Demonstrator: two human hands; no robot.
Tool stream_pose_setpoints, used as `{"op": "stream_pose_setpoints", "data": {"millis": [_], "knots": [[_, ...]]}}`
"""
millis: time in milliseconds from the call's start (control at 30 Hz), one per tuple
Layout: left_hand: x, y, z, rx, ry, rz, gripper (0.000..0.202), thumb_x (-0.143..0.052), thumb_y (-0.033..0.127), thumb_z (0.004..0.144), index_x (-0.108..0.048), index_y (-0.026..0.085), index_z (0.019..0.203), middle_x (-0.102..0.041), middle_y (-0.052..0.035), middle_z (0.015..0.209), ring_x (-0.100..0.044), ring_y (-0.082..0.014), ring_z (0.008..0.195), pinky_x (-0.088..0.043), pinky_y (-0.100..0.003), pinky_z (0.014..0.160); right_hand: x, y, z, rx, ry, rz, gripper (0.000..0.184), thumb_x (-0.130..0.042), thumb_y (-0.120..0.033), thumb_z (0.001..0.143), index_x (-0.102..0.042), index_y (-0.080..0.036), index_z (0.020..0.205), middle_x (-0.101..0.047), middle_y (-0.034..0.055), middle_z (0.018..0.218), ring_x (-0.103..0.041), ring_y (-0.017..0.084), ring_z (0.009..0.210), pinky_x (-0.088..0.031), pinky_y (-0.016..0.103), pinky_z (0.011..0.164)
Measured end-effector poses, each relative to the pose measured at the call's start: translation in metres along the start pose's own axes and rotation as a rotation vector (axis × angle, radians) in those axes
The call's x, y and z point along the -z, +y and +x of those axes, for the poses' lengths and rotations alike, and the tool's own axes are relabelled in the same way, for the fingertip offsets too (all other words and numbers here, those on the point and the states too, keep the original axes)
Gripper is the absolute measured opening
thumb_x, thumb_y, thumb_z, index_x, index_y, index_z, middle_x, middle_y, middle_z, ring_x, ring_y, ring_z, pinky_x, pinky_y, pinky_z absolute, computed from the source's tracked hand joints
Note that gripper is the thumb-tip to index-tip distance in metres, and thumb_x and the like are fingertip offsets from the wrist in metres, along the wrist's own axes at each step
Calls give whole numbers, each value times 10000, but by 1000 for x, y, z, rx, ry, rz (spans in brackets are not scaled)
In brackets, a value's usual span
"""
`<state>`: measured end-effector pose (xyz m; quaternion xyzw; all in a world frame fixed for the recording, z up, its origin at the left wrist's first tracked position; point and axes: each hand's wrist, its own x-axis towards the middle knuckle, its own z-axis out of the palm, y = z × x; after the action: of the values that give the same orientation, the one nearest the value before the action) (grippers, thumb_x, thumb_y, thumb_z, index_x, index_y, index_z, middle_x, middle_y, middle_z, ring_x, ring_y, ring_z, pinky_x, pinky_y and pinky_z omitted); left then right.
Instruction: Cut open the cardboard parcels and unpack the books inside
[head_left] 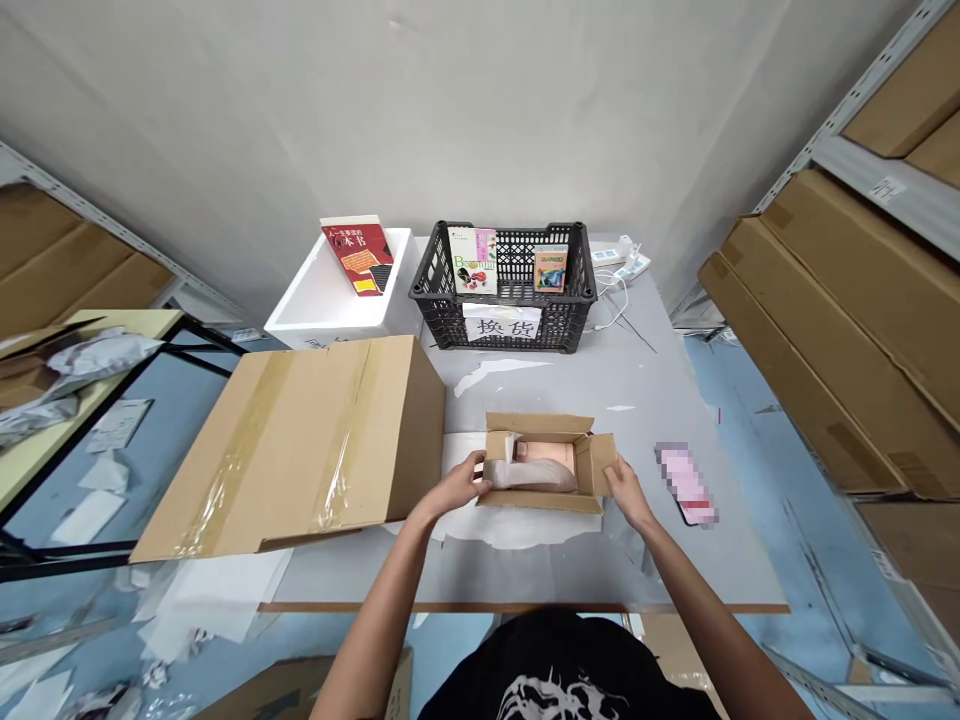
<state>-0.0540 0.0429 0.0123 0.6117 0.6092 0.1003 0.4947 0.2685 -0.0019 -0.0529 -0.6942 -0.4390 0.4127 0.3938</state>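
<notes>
A small open cardboard box point(541, 428) sits in the middle of the grey table point(660, 400). Inside it lie white wrapping paper point(529, 474) and a pinkish flat item point(546, 452). My left hand point(459, 484) grips the box's left side, thumb over the edge. My right hand point(624, 488) holds the right flap, fingers closed on it.
A large taped cardboard box point(300, 445) lies to the left. At the back stand a black crate point(510, 285) with books and a white foam box point(337, 290) bearing a red book point(358, 255). A pink flat object point(686, 485) lies to the right. Shelves of cartons flank both sides.
</notes>
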Motion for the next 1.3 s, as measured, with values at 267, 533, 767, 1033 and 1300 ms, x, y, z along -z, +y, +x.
{"op": "stream_pose_setpoints", "data": {"millis": [267, 533, 767, 1033, 1300], "knots": [[6, -10, 27, 189, 208, 99, 318, -573, 160, 714, -562, 192, 1030, -678, -95, 1033, -640, -235, 979, -481, -354, 853, 10, -5, -4, -6, -135, 146, 444, -509, -436, 769, -599, -230, 1152, -696, 71, 1083, -648, 238, 967, -504, 401, 878], [-9, 14, 11, 216, 329, 232, 585, -438, 159, 829, -260, 123, 1385, -449, -212, 1385, -470, -285, 1262, -410, -406, 968, 6, -19, -1, 16, -96, 125, 472, -479, -441, 791, -562, -230, 1205, -663, 87, 1142, -600, 255, 1081, -471, 416, 928], [-29, 51, 23, 224, 347, 326, 697, -481, 243, 814, -184, 57, 1417, -423, -260, 1342, -546, -322, 1154, -445, -374, 890, -7, -19, 4, 5, -20, 51, 419, -434, -376, 765, -569, -214, 1127, -681, 85, 1071, -625, 248, 993, -493, 399, 877], [-45, 65, 39, 246, 485, 400, 860, -494, 428, 822, -78, 11, 1449, -444, -301, 1254, -540, -390, 1096, -455, -442, 821, -15, -16, 10, -4, 18, 35, 370, -428, -345, 737, -571, -229, 1058, -677, 89, 1053, -629, 265, 953, -478, 442, 893], [-19, 40, 39, 143, 416, -4, 724, -545, 272, 769, -292, 89, 1423, -590, -202, 1220, -568, -337, 1123, -427, -411, 935, -12, -15, 9, -12, -40, 138, 391, -438, -366, 765, -558, -226, 1110, -691, 80, 1028, -642, 246, 950, -513, 404, 831]]}}
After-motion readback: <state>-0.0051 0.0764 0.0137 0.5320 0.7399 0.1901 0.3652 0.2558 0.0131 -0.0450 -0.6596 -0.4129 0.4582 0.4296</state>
